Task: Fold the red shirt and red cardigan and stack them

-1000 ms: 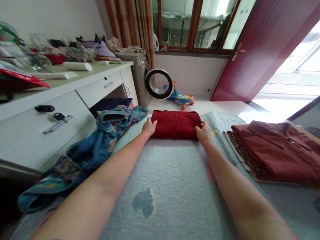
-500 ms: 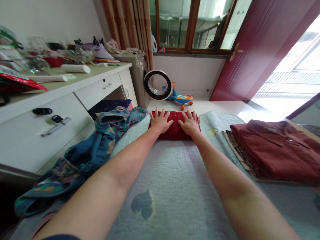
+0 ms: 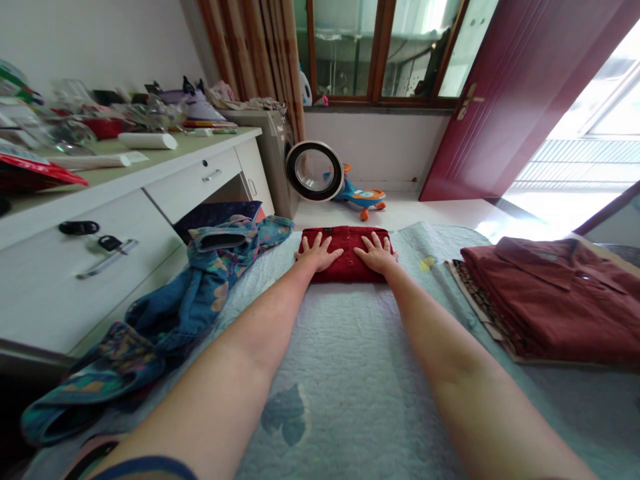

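Observation:
A dark red buttoned garment [image 3: 345, 267], folded into a compact rectangle, lies at the far end of the bed [image 3: 350, 373]. My left hand [image 3: 318, 256] rests flat on its left part, fingers spread. On its right part lies my right hand [image 3: 376, 253], also with the fingers spread. Both palms face down, and neither hand grips the cloth. A small dark label shows at the garment's far edge, and buttons run down its middle between my hands.
Folded clothes with a rust-red shirt [image 3: 545, 293] on top lie at the right. Rumpled blue floral jeans [image 3: 200, 280] lie along the left edge, beside a white cabinet [image 3: 120, 247]. Beyond the bed are an open washing machine door [image 3: 315, 197] and a blue-orange ride-on toy [image 3: 363, 196].
Both hands have drawn slightly toward me over the red garment, uncovering its far edge and label. The garment stays at the far end of the bed.

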Available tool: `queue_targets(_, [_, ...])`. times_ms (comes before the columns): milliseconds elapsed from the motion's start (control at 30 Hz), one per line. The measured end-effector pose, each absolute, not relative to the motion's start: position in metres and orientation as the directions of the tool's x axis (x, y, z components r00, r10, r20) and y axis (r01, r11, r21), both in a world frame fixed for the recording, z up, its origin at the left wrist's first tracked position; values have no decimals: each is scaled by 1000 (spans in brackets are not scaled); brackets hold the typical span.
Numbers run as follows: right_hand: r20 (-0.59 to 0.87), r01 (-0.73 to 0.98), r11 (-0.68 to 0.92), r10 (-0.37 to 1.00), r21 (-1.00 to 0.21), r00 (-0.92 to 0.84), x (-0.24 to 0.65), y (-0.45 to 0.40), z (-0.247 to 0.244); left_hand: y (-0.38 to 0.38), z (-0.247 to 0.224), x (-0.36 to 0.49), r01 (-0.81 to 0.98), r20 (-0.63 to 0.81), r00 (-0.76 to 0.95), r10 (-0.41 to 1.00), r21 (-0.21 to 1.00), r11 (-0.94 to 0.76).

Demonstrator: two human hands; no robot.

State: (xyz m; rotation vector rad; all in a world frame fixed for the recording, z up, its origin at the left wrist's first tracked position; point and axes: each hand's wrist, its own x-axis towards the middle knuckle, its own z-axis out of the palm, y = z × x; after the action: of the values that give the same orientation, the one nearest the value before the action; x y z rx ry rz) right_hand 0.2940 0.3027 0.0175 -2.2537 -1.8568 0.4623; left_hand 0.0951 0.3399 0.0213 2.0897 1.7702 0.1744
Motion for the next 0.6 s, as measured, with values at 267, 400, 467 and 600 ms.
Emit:
queue_targets(267, [-140,920,-215,974,-327,178,294,304,16,340,18,97,931,-159,182,970,345,-118])
queue_targets(400, [-95,925,-206,978,-319,186,293,303,12,342,15,98,938,-164,168,972,330,-107])
queue_targets(467, [-79,924,-203,979,-325,187,292,303,12,342,15,99,937,-157,165,974,333,-105])
queue_targets(600, [-97,907,-211,977,-365,188,293,305,13,337,16,97,921,-117,170,978,371,-116])
